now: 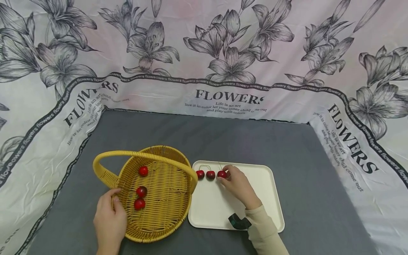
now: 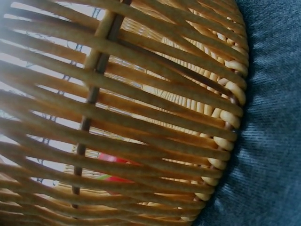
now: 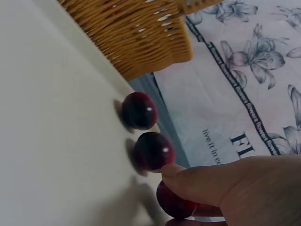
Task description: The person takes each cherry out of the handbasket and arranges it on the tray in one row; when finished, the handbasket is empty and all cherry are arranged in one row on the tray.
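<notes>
My right hand (image 1: 239,186) pinches a dark red cherry (image 1: 222,174) between thumb and fingers over the far side of a white tray (image 1: 220,209). Left of it on the tray sit two more cherries, the nearer one (image 1: 210,175) and one by the basket (image 1: 200,174), with thin stems. A yellow wicker basket (image 1: 165,198) with an arched handle stands at the tray's left and holds three cherries (image 1: 141,191). On the basket's left rim, near the handle's base, my left hand (image 1: 109,219) grips. The left wrist view shows the woven wall (image 2: 155,103) up close, a red cherry (image 2: 115,167) glimpsed through it.
A dark green band-like piece (image 1: 239,222) shows at the right wrist, over the tray's near edge. Grey cloth (image 1: 306,184) covers the table. White flower-printed fabric (image 1: 229,63) rises behind it and along both sides.
</notes>
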The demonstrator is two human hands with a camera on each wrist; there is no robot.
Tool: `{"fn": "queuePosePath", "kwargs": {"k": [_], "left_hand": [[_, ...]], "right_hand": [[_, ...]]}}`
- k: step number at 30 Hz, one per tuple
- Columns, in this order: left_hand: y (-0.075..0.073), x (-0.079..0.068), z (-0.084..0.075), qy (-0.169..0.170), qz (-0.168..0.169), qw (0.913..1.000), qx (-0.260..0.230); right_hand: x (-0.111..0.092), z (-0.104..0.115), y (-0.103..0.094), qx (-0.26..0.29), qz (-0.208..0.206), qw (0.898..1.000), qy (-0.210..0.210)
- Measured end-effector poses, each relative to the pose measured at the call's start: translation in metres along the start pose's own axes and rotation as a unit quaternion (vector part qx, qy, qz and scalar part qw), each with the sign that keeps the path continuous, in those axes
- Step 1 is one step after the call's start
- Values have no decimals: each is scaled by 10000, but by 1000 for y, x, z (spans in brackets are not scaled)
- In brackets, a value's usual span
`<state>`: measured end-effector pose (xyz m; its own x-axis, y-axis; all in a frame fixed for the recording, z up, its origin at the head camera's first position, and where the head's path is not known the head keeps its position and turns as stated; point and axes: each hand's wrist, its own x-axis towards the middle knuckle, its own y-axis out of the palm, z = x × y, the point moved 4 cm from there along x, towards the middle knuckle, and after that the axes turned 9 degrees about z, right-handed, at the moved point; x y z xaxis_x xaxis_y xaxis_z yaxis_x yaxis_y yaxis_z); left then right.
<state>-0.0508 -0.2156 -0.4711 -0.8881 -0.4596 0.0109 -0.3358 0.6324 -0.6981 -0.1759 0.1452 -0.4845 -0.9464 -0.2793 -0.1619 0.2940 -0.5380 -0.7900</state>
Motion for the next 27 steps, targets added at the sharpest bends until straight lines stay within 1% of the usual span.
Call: {"fn": "queuePosePath", "kwargs": {"k": [4,9,12,17,27], "left_hand": [[1,0,0,-49,56,10000,10],[0,0,-1,41,-7,10000,-23],[-1,-1,-1,81,-70,9999,-13],[-1,-1,-1,58,-61,10000,5],[-2,0,0,124,-115,9999,-17]], "right_hand": [[3,-4,6,-119,-24,9999,9],[3,-6,8,-146,-54,9999,-45],[3,-6,10,-100,-7,9999,-64],[2,-6,12,-57,128,9999,-1],[1,-6,12,26,205,9998,-47]]}}
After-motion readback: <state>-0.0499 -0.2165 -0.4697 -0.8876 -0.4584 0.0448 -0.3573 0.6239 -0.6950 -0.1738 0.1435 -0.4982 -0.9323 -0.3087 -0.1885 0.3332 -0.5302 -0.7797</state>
